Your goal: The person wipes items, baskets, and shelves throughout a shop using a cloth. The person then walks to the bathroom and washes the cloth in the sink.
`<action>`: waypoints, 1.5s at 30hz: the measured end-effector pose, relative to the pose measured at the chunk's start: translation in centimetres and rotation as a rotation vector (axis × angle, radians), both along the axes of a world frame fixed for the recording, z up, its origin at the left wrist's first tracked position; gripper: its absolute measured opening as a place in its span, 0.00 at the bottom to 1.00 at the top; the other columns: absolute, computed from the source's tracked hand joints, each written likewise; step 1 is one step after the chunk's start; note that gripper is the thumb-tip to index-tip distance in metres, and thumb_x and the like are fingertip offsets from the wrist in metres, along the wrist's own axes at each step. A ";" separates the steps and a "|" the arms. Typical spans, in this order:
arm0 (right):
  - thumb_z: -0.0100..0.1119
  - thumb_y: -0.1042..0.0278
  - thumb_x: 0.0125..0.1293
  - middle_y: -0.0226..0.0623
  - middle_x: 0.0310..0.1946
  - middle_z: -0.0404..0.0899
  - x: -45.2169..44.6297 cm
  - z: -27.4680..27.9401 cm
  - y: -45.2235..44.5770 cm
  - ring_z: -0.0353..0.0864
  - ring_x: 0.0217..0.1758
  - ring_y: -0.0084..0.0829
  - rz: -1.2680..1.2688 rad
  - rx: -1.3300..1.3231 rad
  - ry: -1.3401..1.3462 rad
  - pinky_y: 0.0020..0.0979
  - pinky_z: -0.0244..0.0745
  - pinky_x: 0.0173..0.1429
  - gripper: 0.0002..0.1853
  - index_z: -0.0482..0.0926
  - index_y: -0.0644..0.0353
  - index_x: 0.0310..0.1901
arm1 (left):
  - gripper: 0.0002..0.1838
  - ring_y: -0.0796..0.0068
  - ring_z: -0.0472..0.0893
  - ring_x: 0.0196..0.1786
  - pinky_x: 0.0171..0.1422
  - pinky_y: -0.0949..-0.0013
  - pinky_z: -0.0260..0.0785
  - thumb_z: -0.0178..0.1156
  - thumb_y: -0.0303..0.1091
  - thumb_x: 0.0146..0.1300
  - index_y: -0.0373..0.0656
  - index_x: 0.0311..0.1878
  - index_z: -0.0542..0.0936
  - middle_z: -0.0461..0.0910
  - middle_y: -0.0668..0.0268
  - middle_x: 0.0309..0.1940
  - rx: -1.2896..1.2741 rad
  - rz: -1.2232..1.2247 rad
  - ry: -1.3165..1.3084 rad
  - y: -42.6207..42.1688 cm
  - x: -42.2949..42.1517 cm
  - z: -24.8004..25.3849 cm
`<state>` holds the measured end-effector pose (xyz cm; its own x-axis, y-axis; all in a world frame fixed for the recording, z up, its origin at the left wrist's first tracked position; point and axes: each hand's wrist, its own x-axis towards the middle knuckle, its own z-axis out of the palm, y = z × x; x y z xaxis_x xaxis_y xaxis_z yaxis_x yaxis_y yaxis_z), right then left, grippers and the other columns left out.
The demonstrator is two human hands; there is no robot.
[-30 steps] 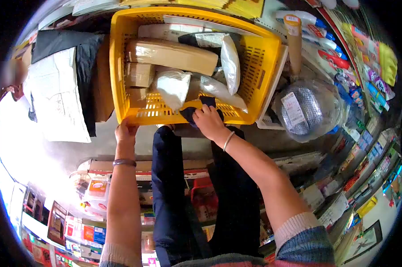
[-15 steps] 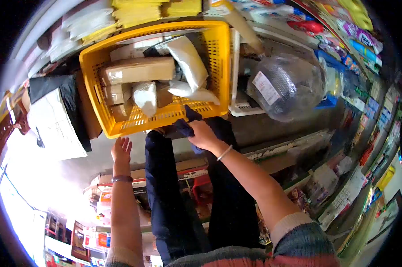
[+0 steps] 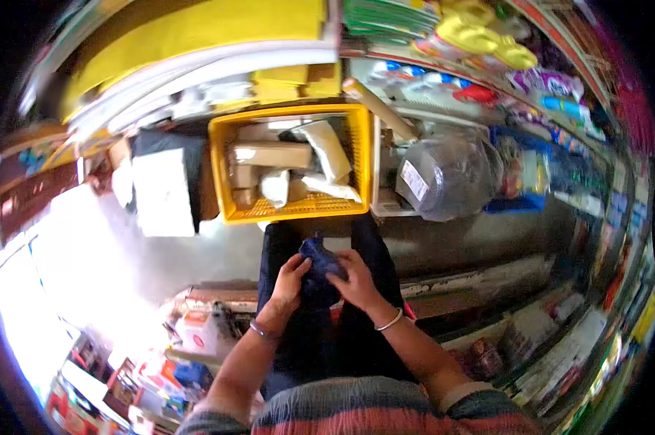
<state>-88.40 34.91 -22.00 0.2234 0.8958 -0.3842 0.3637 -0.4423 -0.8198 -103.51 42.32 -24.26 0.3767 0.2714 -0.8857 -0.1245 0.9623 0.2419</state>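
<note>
As a yellow basket (image 3: pixel 291 215) is standing at twelve o'clock, both hands (image 3: pixel 353 279) are gripping a dark-blue bundle (image 3: pixel 318 262).

Harsh left-side glare, probably motion blur

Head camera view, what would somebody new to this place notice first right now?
Probably the yellow basket of parcels, in the upper middle. To its right is a big plastic-wrapped bundle with a white label. Below the basket, the left hand and right hand hold what looks like a dark blue cloth.
</note>
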 end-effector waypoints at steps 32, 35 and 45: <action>0.49 0.80 0.50 0.32 0.40 0.77 -2.6 20.3 11.3 0.74 0.46 0.27 0.365 0.001 0.628 0.26 0.67 0.53 0.18 0.76 0.67 0.46 | 0.02 0.82 0.72 0.40 0.50 0.76 0.62 0.54 0.30 0.61 0.45 0.36 0.76 0.75 0.75 0.33 0.695 0.272 0.102 3.8 -16.0 22.8; 0.56 0.76 0.52 0.38 0.42 0.78 -1.8 21.2 11.6 0.75 0.47 0.31 0.564 0.122 0.459 0.28 0.68 0.53 0.19 0.75 0.67 0.48 | 0.02 0.83 0.73 0.40 0.49 0.76 0.64 0.53 0.32 0.65 0.47 0.36 0.74 0.74 0.76 0.33 0.770 0.304 0.076 4.0 -14.9 23.8; 0.62 0.65 0.56 0.43 0.37 0.81 -3.2 26.3 12.6 0.79 0.42 0.31 0.697 0.298 0.375 0.30 0.71 0.48 0.16 0.77 0.67 0.43 | 0.06 0.82 0.75 0.45 0.52 0.69 0.70 0.51 0.35 0.68 0.46 0.43 0.74 0.75 0.73 0.40 0.963 0.381 0.434 4.1 -13.0 25.9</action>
<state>-91.55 47.49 4.27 -0.5126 0.8572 -0.0484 0.1539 0.0363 -0.9874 -116.52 46.47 1.63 -0.1661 0.9453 -0.2806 -0.0955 0.2678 0.9587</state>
